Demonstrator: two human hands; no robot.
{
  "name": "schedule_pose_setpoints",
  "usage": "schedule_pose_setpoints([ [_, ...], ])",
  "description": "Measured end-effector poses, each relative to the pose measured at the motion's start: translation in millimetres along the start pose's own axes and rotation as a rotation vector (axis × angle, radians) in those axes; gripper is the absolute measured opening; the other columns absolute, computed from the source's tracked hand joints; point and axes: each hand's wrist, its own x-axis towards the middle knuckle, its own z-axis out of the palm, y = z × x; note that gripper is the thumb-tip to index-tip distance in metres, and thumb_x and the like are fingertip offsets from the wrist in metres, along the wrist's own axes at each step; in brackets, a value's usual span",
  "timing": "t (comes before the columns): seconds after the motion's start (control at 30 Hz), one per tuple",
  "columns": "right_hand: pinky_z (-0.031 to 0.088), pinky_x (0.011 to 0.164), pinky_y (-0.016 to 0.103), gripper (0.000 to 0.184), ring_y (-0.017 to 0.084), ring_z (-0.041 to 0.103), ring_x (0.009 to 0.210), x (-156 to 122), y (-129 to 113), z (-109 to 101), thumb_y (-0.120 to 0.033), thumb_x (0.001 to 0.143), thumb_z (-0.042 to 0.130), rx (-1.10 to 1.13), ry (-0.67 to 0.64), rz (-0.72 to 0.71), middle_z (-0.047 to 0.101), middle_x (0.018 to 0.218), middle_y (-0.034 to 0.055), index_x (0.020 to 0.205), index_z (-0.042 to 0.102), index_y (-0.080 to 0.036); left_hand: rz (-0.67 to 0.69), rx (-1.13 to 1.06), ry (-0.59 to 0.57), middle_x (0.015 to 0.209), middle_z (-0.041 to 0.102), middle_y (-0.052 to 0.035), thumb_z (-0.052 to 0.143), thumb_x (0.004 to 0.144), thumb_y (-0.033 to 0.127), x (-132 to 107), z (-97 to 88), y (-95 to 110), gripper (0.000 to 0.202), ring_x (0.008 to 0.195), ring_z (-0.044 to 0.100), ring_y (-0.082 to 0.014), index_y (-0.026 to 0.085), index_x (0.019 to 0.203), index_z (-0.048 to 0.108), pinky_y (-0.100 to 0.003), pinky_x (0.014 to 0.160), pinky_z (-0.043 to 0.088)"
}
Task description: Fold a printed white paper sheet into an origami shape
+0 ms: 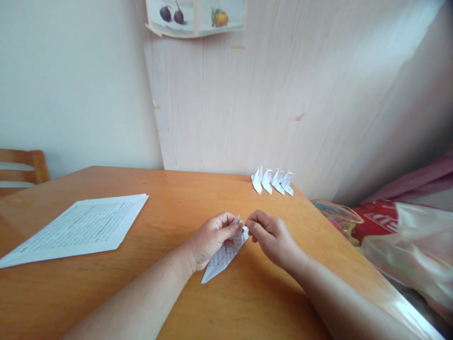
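Printed white paper, folded into a narrow pointed shape [226, 257], is in my left hand [215, 236] just above the table. The left thumb and fingers pinch it near its upper end, and its long tip points down toward me. At that upper end, the closed fingertips of my right hand [269, 233] pinch the paper's edge; the exact spot is partly hidden by the fingers. Several folded paper birds [272, 182] stand in a row at the table's back right corner.
A stack of printed sheets [81, 226] lies on the left of the wooden table [166, 288]. Plastic bags [406, 245] are beyond the table's right edge. A chair [38, 166] stands at far left. Fruit pictures [196, 21] hang on the wall behind.
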Motion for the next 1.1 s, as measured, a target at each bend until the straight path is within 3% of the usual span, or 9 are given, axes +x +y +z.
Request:
schedule_pose_setpoints([
  [0.17,0.044,0.068,0.027,0.012,0.016,0.058,0.075,5,8,1,-0.022,0.086,0.054,0.004,0.009,0.023,0.065,0.079,0.0005,0.087,0.065,-0.018,0.017,0.037,-0.018,0.082,0.060,0.0002,0.065,0.085,0.023,-2,-2.1,7,0.007,0.077,0.054,-0.0117,0.017,0.088,0.062,-0.024,0.069,0.040],
  [0.3,0.045,0.071,0.027,0.028,0.016,0.061,0.079,6,12,3,-0.013,0.081,0.051,-0.039,-0.154,-0.011,0.070,0.094,0.0030,0.104,0.067,-0.018,-0.009,0.035,-0.038,0.074,0.059,0.0006,0.060,0.080,0.018,-3,-6.0,7,0.005,0.065,0.051,-0.0105,0.017,0.085,0.062,-0.024,0.063,0.037],
  [0.37,0.044,0.071,0.027,0.029,0.016,0.061,0.079,5,10,4,-0.011,0.079,0.052,-0.131,-0.219,-0.056,0.070,0.097,0.0035,0.103,0.067,-0.019,-0.021,0.006,-0.064,0.072,0.059,0.0002,0.060,0.081,0.018,-2,-8.1,5,0.005,0.064,0.053,-0.0114,0.017,0.085,0.062,-0.025,0.063,0.038],
  [0.47,0.041,0.068,0.026,0.016,0.016,0.059,0.075,3,6,4,-0.017,0.080,0.058,-0.342,-0.263,-0.090,0.067,0.088,0.0022,0.093,0.066,-0.020,-0.007,-0.037,-0.081,0.079,0.063,-0.0022,0.061,0.082,0.020,0,-9.1,3,0.007,0.072,0.059,-0.0141,0.017,0.088,0.063,-0.028,0.071,0.044],
  [0.57,0.038,0.065,0.026,0.010,0.016,0.059,0.074,1,5,5,-0.027,0.082,0.062,-0.519,-0.292,-0.089,0.065,0.085,0.0021,0.088,0.065,-0.021,0.017,-0.009,-0.017,0.092,0.066,-0.0042,0.065,0.082,0.022,1,-7.2,4,0.015,0.083,0.062,-0.0158,0.018,0.097,0.065,-0.030,0.081,0.046],
  [0.73,0.035,0.063,0.028,0.019,0.019,0.063,0.075,-1,7,5,-0.038,0.085,0.059,-0.744,-0.255,-0.004,0.065,0.093,0.0053,0.092,0.067,-0.022,0.027,0.138,0.090,0.106,0.065,-0.0070,0.069,0.084,0.036,-3,-4.9,7,0.038,0.092,0.064,-0.0195,0.023,0.119,0.060,-0.037,0.085,0.049],
  [0.87,0.034,0.062,0.030,0.027,0.023,0.066,0.078,0,6,4,-0.044,0.088,0.056,-0.820,-0.217,0.101,0.068,0.097,0.0088,0.096,0.066,-0.020,0.181,0.388,0.124,0.125,0.059,-0.0124,0.074,0.081,0.047,-4,-7.2,3,0.053,0.114,0.058,-0.0260,0.022,0.124,0.056,-0.040,0.095,0.047],
  [0.97,0.031,0.059,0.030,0.031,0.025,0.067,0.078,2,4,3,-0.048,0.089,0.055,-0.855,-0.213,0.192,0.071,0.094,0.0115,0.095,0.064,-0.018,0.283,0.630,0.194,0.129,0.056,-0.0143,0.084,0.069,0.042,-2,-8.2,-3,0.066,0.118,0.055,-0.0286,0.020,0.124,0.054,-0.042,0.096,0.046],
  [1.1,0.027,0.056,0.030,0.032,0.025,0.066,0.075,4,3,1,-0.050,0.090,0.055,-0.825,-0.229,0.241,0.073,0.085,0.0103,0.089,0.064,-0.019,0.305,0.795,0.260,0.111,0.064,-0.0093,0.076,0.071,0.026,3,-10.3,-6,0.039,0.101,0.061,-0.0246,0.019,0.105,0.058,-0.038,0.088,0.049],
])
